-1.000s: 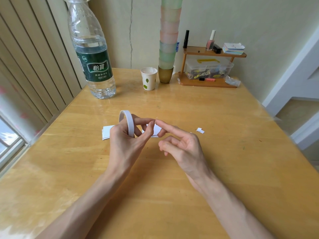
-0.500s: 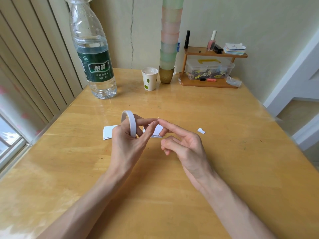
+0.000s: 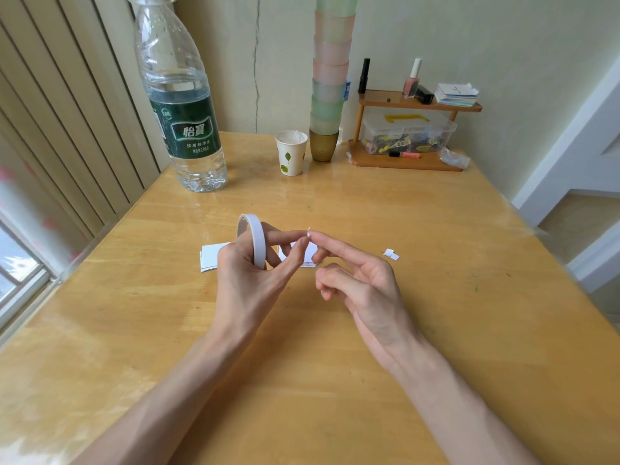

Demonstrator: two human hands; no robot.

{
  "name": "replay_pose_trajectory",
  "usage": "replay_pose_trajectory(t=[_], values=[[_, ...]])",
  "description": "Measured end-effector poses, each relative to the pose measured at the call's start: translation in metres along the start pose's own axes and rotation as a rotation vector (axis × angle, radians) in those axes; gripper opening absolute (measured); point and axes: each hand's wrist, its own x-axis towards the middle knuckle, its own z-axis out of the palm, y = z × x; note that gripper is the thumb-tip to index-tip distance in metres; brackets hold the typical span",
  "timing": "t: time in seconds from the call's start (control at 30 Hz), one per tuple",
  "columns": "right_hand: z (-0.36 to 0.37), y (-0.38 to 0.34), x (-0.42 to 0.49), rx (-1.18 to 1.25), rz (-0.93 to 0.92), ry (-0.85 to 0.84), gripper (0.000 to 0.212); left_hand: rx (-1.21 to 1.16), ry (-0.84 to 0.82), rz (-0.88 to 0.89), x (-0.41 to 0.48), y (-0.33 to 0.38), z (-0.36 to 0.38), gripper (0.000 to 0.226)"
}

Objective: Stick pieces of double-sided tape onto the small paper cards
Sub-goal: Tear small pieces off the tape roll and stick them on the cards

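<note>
Against the frame of half a second ago, we are seeing almost no shift. The left hand [image 3: 248, 286] and the right hand [image 3: 365, 286] are staying raised together over the middle of the pale wooden table [image 3: 335, 380]. A tiny white tab of tape [image 3: 308, 229] is now standing up where their fingertips are meeting.

The left hand is carrying the white roll of double-sided tape [image 3: 254, 238] ringed on its index finger, with thumb and index closing at the tab. The right index fingertip is touching the tab; whether that hand is pinching it we cannot tell.

The small white paper cards [image 3: 209, 258] are lying flat just beyond the hands, partly hidden by the left hand and the roll. A little white paper scrap [image 3: 391, 254] is lying to the right.

At the far side are standing a large clear water bottle with a green label [image 3: 183, 129], a white paper cup [image 3: 291, 152], a tall stack of pastel plastic cups [image 3: 330, 78] and a small wooden shelf [image 3: 419, 104] over a clear plastic box [image 3: 407, 132].
</note>
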Motion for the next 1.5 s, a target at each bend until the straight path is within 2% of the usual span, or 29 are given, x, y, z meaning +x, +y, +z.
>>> replay_pose_trajectory(t=[0.27,0.43,0.67,0.93,1.27,1.5], values=[[0.001,0.000,0.000,0.000,0.014,0.016,0.044,0.005,0.003,-0.012,0.000,0.001,0.000,0.003],[0.001,0.000,-0.001,-0.015,0.007,0.014,0.047,-0.019,0.012,-0.020,0.000,0.001,0.000,0.012],[0.003,-0.001,0.000,-0.061,-0.014,0.022,0.051,-0.030,0.018,-0.039,0.000,0.001,0.000,0.004],[0.003,0.001,0.000,-0.115,-0.030,0.018,0.048,-0.070,0.001,-0.205,0.001,0.006,0.002,0.012],[-0.001,0.002,0.002,0.028,0.027,0.046,0.031,-0.189,-0.078,-0.373,0.004,0.008,0.000,0.012],[-0.003,-0.001,0.004,0.183,0.069,0.138,0.024,-0.272,-0.057,-0.440,0.007,0.010,0.000,0.027]])
